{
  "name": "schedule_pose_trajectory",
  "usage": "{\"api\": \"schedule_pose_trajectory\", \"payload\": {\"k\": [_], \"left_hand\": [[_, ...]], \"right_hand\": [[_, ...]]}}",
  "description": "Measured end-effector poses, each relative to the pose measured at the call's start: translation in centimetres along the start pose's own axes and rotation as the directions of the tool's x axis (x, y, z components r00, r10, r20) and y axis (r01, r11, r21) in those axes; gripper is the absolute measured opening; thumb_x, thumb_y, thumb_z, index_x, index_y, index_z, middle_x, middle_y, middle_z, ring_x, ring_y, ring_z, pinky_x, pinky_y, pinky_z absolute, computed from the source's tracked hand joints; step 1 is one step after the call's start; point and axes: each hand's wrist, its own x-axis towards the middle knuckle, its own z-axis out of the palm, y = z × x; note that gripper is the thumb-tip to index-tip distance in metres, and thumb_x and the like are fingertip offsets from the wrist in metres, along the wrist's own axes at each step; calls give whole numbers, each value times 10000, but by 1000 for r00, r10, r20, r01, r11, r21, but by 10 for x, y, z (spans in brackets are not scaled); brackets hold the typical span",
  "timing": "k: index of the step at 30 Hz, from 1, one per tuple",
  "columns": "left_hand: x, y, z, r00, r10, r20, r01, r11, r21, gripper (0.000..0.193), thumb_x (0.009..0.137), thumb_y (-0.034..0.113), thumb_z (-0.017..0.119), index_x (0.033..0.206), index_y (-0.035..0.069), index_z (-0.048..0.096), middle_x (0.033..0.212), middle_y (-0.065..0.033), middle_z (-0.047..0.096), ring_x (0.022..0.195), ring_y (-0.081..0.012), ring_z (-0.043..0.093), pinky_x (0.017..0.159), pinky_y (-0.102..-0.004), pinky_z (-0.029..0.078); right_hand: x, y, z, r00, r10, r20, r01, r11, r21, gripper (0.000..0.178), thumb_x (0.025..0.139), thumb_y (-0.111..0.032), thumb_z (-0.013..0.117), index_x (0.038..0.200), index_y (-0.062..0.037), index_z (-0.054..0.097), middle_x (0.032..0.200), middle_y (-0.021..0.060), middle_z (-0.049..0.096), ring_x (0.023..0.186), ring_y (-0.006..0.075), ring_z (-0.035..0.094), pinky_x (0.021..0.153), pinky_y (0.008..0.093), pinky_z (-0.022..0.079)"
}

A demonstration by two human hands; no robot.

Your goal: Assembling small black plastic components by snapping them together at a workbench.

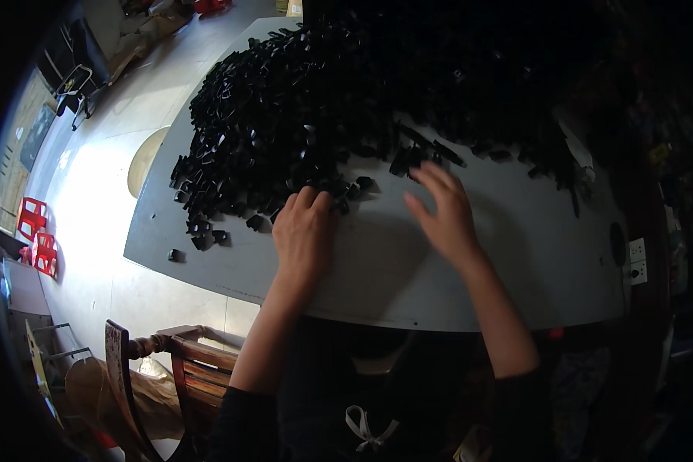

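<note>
A big heap of small glossy black plastic pieces (262, 131) covers the far part of a grey table (377, 269). At the heap's near edge, my left hand (302, 231) rests with its fingers curled down among loose pieces; whatever they close on is hidden beneath them. My right hand (446, 219) is over the table to the right, thumb apart from the fingers and nothing seen in its grasp. Just beyond its fingertips lie a few black pieces (404, 160) and longer black strips (446, 152).
A wooden chair (200, 358) stands by the table's near left side. Red plastic stools (45, 254) are on the bright floor at far left. A white socket plate (637, 262) shows at the right. The heap's far right side is lost in darkness.
</note>
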Motion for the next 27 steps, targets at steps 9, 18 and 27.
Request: {"api": "schedule_pose_trajectory", "payload": {"k": [9, 18, 27], "left_hand": [[-28, 26, -24, 993, 116, -15, -114, 931, -347, 137, 731, 15, 720, 841, 38, 641, 978, -81, 646, 845, -270, 646, 708, -344, 520], [-62, 42, -20, 958, 200, 205, -18, 756, -654, 153, 749, -13, 698, 894, 16, 656, 930, -98, 625, 801, -265, 654, 695, -326, 541], [-79, 44, -31, 949, 182, 259, 53, 715, -697, 166, 763, -5, 688, 928, 13, 679, 970, -97, 626, 832, -253, 654, 702, -326, 540]], "right_hand": [[70, 32, 50, 981, 104, 165, -37, 930, -365, 516, 875, -522, 542, 1342, -306, 493, 1532, 56, 277, 1387, 346, 263, 1118, 577, 162], [-35, 27, -11, 909, -116, 401, 232, 939, -254, 493, 853, -448, 576, 1316, -287, 528, 1546, 34, 247, 1402, 342, 231, 1126, 582, 139], [-44, 31, -54, 996, -80, 33, 82, 993, -81, 302, 808, -237, 680, 1061, -76, 642, 1119, 108, 605, 1130, 316, 515, 934, 412, 413]]}}
